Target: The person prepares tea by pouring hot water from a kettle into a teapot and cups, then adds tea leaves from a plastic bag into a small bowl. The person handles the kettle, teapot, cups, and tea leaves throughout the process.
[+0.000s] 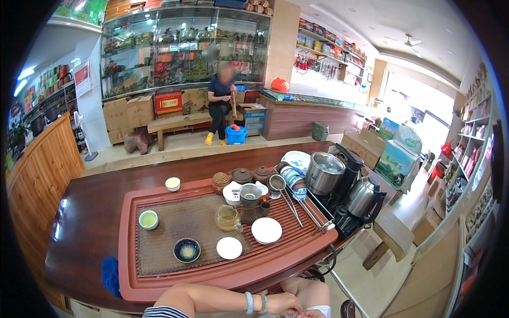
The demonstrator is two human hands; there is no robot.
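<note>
At the lower edge, over my lap, my left hand (283, 304) bends with its fingers closed; two bracelets (254, 302) circle the wrist. My right hand (312, 314) meets it, mostly cut off by the picture's edge, its visible fingers drawn together. What lies between the fingers is too hidden to name. Nearest in front is a reddish-brown tea tray (127, 249). On it stand a dark glazed cup (187, 250), a cup of pale green tea (148, 220), a glass pitcher (228, 218) and two round white pieces, one a flat disc (229, 247) and the other a dish (266, 231).
A strainer (250, 194), clay teapots and metal tongs (289, 204) crowd the tray's far right. Beyond are a steel pot (324, 174) and a kettle (363, 197). A small cup (173, 184) and blue cloth (110, 276) flank the tray. Another person (220, 95) sits on a bench.
</note>
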